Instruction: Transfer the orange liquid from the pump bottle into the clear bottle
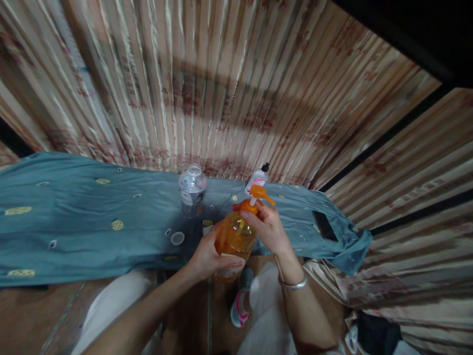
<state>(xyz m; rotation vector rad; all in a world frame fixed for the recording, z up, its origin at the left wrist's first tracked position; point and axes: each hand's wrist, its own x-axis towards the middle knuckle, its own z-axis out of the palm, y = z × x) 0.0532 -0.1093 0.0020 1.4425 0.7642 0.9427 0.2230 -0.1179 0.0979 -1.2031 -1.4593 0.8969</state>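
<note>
Between my hands is a see-through pump bottle (pixel 239 235) of amber liquid, tilted and held over the near edge of the cloth-covered surface. My left hand (pixel 209 256) wraps round its body from the left, the thumb across a pale label. At the neck, the fingers of my right hand (pixel 269 224) close round the orange collar, below the orange pump head (pixel 258 192). A clear wide bottle (pixel 192 190) with an uncapped mouth stands to the left. Near it lies a round, pale translucent lid (pixel 177 238).
Behind my right hand stands a clear bottle with a black pump (pixel 261 176). A black phone (pixel 325 226) lies to the right on the teal patterned cloth (pixel 81 212). A pleated curtain (pixel 221 88) hangs along the far side, with a dark bed-frame bar (pixel 402 138) at right.
</note>
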